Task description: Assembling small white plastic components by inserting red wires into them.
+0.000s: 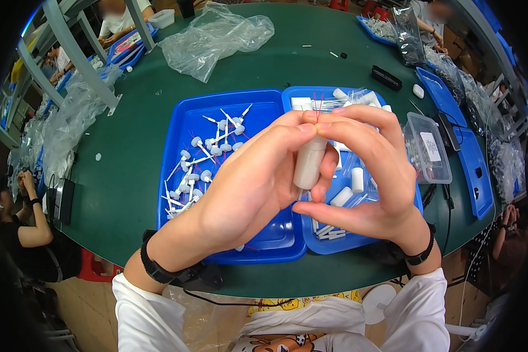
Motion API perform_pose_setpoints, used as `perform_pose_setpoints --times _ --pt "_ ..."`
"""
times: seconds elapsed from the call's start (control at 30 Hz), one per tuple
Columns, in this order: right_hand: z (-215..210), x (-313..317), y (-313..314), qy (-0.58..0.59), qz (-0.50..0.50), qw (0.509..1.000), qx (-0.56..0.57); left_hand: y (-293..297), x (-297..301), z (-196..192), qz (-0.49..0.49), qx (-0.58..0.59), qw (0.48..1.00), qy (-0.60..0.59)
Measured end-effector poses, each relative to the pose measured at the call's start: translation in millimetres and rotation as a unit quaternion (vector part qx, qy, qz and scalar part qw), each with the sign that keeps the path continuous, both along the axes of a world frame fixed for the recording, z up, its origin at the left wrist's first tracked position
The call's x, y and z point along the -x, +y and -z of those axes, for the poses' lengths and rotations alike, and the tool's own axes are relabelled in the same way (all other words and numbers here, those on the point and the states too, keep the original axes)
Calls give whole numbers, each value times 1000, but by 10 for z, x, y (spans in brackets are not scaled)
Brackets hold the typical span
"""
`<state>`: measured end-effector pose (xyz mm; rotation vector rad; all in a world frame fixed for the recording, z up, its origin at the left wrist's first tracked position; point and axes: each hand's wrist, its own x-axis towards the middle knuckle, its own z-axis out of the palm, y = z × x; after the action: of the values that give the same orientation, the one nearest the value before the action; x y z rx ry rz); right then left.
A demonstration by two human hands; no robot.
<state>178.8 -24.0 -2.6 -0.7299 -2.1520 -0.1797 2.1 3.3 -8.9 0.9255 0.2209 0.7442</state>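
Note:
Between my two hands is a white plastic cylinder (308, 166), tilted slightly, with thin red wires (318, 107) rising from its top. My left hand (258, 170) wraps its fingers around the cylinder, thumb at the upper end. With the fingertips of my right hand (381, 164) I pinch at the top where the wires come out; that thumb is stretched below the cylinder. Beneath my left hand lies a blue tray (176, 126) with several grey-capped white stems. Under my right hand a second blue tray (311, 243) holds white cylinders (357, 179) and thin white tubes.
A crumpled clear plastic bag (217, 38) lies at the far side of the green table (123, 176). To the right are a clear plastic box (428, 146), a black case (386, 77) and cables. Metal posts (79, 56) stand at left. Other people sit around the table.

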Motion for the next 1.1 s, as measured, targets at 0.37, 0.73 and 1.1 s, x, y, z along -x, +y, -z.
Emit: perform_pose_setpoints --times 0.37,0.73,1.1 --pt "-15 29 -25 0 19 1000 -18 -29 -13 -16 1 46 999 -10" --pt "7 39 -5 17 1 1000 -25 -19 -25 7 -2 42 999 -21" --pt "40 37 17 34 -15 999 14 -15 -39 27 -22 49 998 -13"
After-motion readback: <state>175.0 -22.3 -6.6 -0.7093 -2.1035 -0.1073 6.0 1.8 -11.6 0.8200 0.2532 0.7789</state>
